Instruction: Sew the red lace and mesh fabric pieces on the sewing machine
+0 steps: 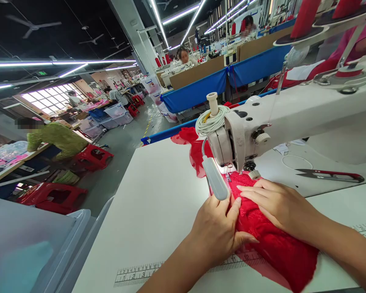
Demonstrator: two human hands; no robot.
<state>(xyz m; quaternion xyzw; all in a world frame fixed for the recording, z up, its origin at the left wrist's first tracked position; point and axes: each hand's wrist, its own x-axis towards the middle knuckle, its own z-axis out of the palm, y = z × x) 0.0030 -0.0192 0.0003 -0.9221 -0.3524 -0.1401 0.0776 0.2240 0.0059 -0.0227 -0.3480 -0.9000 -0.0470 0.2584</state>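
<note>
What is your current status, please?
Left hand, right hand touching red lace fabric. Fabric's far end beneath white sewing machine. Grey oblong lamp partly hiding left hand.

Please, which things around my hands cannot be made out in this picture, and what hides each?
All in the head view:
- Left hand: the grey lamp hides part of the fingers.
- Red fabric: the right hand covers part.
- Ruler: the left forearm hides some numbers.
- Red spools: cut off by the top edge.
</note>
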